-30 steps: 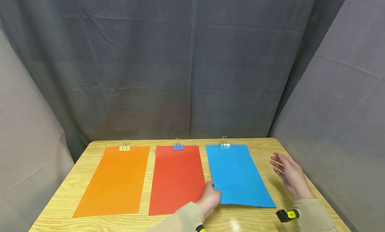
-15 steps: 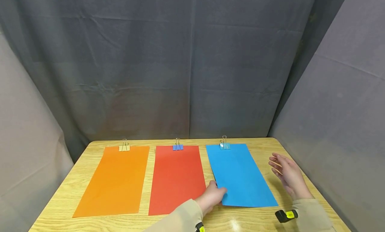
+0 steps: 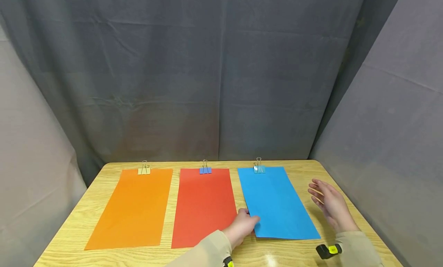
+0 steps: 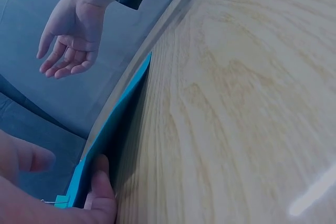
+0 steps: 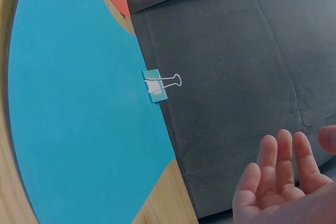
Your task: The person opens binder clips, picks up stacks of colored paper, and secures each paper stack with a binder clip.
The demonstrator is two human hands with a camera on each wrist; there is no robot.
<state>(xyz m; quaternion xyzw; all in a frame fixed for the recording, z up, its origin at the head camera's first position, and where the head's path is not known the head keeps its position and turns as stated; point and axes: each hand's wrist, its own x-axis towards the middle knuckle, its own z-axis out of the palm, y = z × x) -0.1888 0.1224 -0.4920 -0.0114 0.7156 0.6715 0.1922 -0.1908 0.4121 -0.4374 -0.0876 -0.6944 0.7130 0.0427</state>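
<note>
A blue sheet of paper [image 3: 277,203] lies on the right part of the table, with a teal binder clip [image 5: 155,85] on its far edge. My left hand [image 3: 240,226] holds the sheet near its near left corner. In the left wrist view its fingers [image 4: 101,190] are under the slightly raised edge and the thumb is above the sheet. My right hand [image 3: 330,205] is held in the air to the right of the sheet, its fingers loosely bent and nothing in them.
A red sheet [image 3: 204,207] with a purple-blue clip [image 3: 205,170] lies in the middle. Further left is an orange sheet [image 3: 131,209] with a pale yellow clip [image 3: 144,171]. Grey cloth [image 3: 166,74] hangs behind the wooden table [image 3: 69,236] and along both sides.
My left hand has shifted slightly right, and the near edge of the blue sheet has moved right with it. My right hand has drifted a little left and nearer.
</note>
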